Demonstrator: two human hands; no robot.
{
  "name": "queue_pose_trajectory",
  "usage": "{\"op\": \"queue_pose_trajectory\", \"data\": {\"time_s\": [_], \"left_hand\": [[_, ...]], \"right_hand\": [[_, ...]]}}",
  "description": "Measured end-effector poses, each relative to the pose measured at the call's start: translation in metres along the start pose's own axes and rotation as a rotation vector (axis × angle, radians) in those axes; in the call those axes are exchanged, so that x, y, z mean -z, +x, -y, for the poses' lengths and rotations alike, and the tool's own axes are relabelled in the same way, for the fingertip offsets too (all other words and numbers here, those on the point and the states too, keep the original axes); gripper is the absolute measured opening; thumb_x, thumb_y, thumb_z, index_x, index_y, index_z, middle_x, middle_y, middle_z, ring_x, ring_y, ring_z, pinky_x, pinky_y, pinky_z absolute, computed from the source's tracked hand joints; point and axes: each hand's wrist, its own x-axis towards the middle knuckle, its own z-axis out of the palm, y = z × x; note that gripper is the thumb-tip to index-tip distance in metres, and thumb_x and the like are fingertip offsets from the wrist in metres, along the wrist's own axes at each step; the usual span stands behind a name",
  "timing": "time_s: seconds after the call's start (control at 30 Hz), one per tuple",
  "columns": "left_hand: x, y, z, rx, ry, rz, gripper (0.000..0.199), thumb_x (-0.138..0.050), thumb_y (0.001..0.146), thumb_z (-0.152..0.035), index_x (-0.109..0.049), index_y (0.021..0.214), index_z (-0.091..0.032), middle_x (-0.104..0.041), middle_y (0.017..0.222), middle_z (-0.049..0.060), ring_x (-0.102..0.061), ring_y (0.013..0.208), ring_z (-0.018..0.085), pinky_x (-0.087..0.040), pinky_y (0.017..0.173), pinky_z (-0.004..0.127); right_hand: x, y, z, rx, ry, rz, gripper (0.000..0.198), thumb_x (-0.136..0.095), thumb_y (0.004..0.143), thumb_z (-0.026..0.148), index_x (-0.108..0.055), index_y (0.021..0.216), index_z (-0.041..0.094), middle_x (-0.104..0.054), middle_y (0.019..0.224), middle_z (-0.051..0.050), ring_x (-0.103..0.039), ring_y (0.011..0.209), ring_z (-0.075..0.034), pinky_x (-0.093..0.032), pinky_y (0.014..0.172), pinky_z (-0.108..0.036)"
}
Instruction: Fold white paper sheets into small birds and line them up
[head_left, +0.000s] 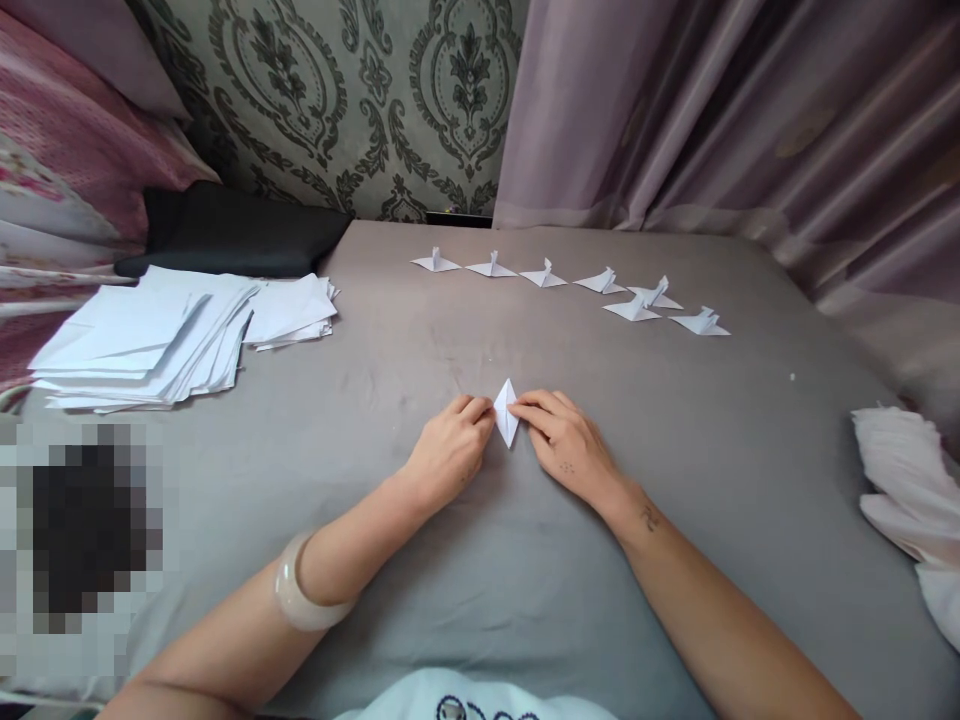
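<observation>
A small folded white paper (508, 420), shaped like a narrow diamond with a crease down its middle, is between my hands over the grey surface. My left hand (451, 445) is closed, its thumb and curled fingers pinching the paper's left corner. From the other side, my right hand (566, 440) holds the right edge, with fingertips resting on the paper's face. Farther back stand several folded white paper birds, among them one at the row's left end (436, 261) and one at its right end (703, 322).
Stacked white paper sheets (142, 345) lie at the left, with a smaller pile (292, 310) beside them. Behind these is a black flat item (240, 230). White crumpled cloth (900, 480) lies at the right edge. A patterned wall and purple curtains (600, 110) border the back.
</observation>
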Motion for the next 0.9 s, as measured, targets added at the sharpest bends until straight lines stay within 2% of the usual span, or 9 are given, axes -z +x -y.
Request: {"op": "queue_pose_trajectory", "data": {"time_s": [0.17,0.27,0.33,0.4,0.47,0.57,0.7,0.8,0.9], "left_hand": [[-0.002,0.001,-0.004,-0.003,-0.017,0.066,0.025,-0.043,0.084,-0.003,-0.064,0.092,-0.012,-0.062,0.105,0.014,-0.054,0.097,0.026,-0.052,0.079,0.038],[-0.008,0.002,0.002,0.077,-0.216,-0.104,0.031,-0.041,0.082,-0.002,-0.065,0.095,-0.016,-0.063,0.109,0.01,-0.055,0.1,0.023,-0.051,0.085,0.036],[-0.012,0.005,0.009,0.218,-0.424,-0.251,0.032,-0.041,0.081,-0.003,-0.066,0.093,-0.018,-0.063,0.107,0.008,-0.058,0.096,0.019,-0.051,0.084,0.034],[-0.015,0.008,0.014,0.357,-0.595,-0.31,0.024,-0.045,0.082,-0.009,-0.067,0.088,-0.017,-0.063,0.103,0.008,-0.06,0.091,0.018,-0.053,0.076,0.03],[-0.015,0.012,0.016,0.432,-0.678,-0.306,0.015,-0.052,0.083,-0.019,-0.067,0.084,-0.016,-0.061,0.101,0.009,-0.059,0.09,0.019,-0.052,0.071,0.03],[-0.014,0.017,0.013,0.448,-0.667,-0.275,0.013,-0.061,0.081,-0.027,-0.067,0.079,-0.016,-0.057,0.1,0.009,-0.056,0.096,0.022,-0.05,0.082,0.037],[-0.015,0.021,0.009,0.45,-0.63,-0.237,0.007,-0.066,0.078,-0.022,-0.068,0.076,-0.016,-0.056,0.102,0.01,-0.052,0.104,0.025,-0.042,0.096,0.044],[-0.015,0.021,0.01,0.419,-0.668,-0.234,0.007,-0.066,0.078,-0.022,-0.068,0.075,-0.016,-0.058,0.102,0.01,-0.053,0.103,0.024,-0.042,0.096,0.044],[-0.013,0.02,0.012,0.332,-0.811,-0.246,0.01,-0.061,0.083,-0.025,-0.066,0.08,-0.017,-0.063,0.101,0.008,-0.059,0.095,0.02,-0.047,0.086,0.036]], "right_hand": [[0.002,0.001,0.005,-0.004,-0.054,0.01,0.033,-0.042,0.092,0.013,-0.068,0.108,0.026,-0.066,0.111,-0.004,-0.055,0.097,-0.022,-0.046,0.081,-0.036],[0.002,0.0,0.008,0.012,-0.119,0.025,0.035,-0.044,0.09,0.01,-0.068,0.109,0.027,-0.066,0.109,-0.005,-0.055,0.095,-0.022,-0.045,0.08,-0.037],[0.0,0.0,0.007,-0.001,-0.097,-0.006,0.036,-0.044,0.088,0.008,-0.068,0.107,0.027,-0.066,0.108,-0.004,-0.055,0.093,-0.021,-0.045,0.078,-0.035],[-0.004,0.0,0.004,-0.036,-0.026,-0.064,0.036,-0.045,0.086,0.007,-0.07,0.102,0.028,-0.067,0.106,-0.003,-0.056,0.092,-0.02,-0.047,0.076,-0.033],[-0.007,0.001,0.001,-0.07,0.052,-0.118,0.036,-0.047,0.083,0.006,-0.072,0.097,0.028,-0.067,0.105,-0.002,-0.058,0.092,-0.019,-0.048,0.076,-0.032],[-0.011,0.003,-0.002,-0.095,0.135,-0.164,0.036,-0.047,0.08,0.006,-0.073,0.093,0.027,-0.068,0.103,-0.002,-0.06,0.095,-0.019,-0.049,0.081,-0.032],[-0.013,0.007,-0.004,-0.18,0.308,-0.222,0.031,-0.045,0.081,0.009,-0.072,0.088,0.023,-0.07,0.098,-0.002,-0.063,0.09,-0.017,-0.05,0.081,-0.031],[-0.013,0.01,-0.007,-0.334,0.457,-0.272,0.026,-0.047,0.082,0.016,-0.069,0.096,0.021,-0.071,0.095,-0.004,-0.065,0.08,-0.016,-0.051,0.073,-0.029],[-0.009,0.011,-0.008,-0.423,0.583,-0.25,0.029,-0.053,0.082,0.025,-0.064,0.108,0.019,-0.071,0.1,-0.007,-0.065,0.078,-0.016,-0.05,0.066,-0.028]]}}
